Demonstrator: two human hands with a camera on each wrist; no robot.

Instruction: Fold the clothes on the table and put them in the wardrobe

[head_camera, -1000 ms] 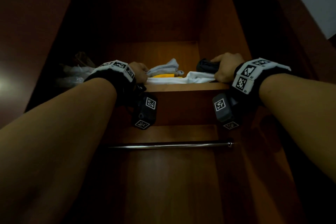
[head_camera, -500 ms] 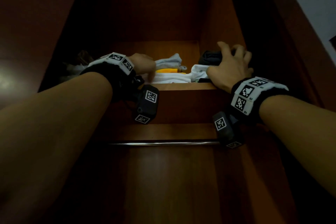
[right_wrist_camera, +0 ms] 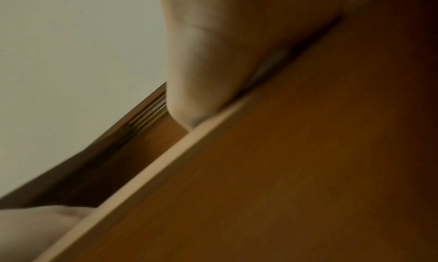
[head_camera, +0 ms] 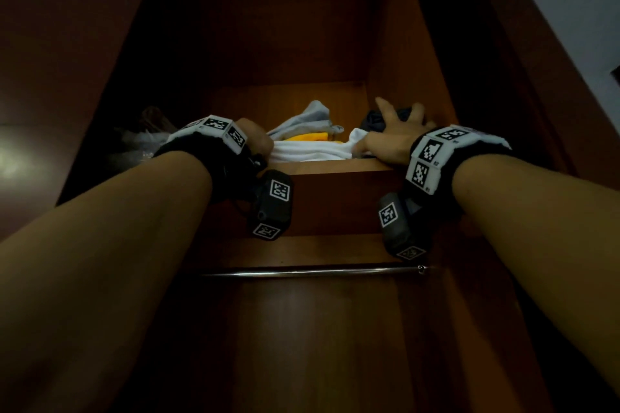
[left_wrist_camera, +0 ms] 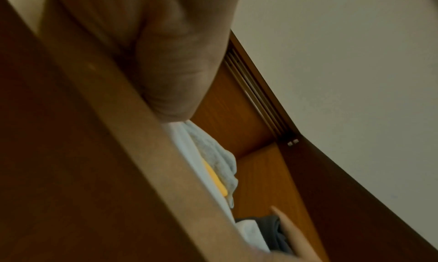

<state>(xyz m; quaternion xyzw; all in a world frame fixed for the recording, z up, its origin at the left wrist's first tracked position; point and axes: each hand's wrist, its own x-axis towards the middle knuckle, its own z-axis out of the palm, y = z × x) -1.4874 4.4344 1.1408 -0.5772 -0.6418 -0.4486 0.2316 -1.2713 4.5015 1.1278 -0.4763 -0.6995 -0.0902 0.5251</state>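
Note:
A folded white garment lies at the front of the wardrobe's upper shelf. A yellow piece and a crumpled grey one lie on top of it. A dark garment sits to the right. My left hand is against the white garment's left end, and the shelf edge hides its fingers in the left wrist view, where only the palm shows. My right hand rests with spread, straight fingers over the dark garment and the white garment's right end.
A metal hanging rail runs across below the shelf. Crumpled plastic bags sit in the dark at the shelf's left. Wardrobe side walls close in on both sides. The right wrist view shows only my palm and the shelf front.
My right hand let go of the dark garment, opened, and now lies spread a little further left over the clothes. My left hand has barely moved.

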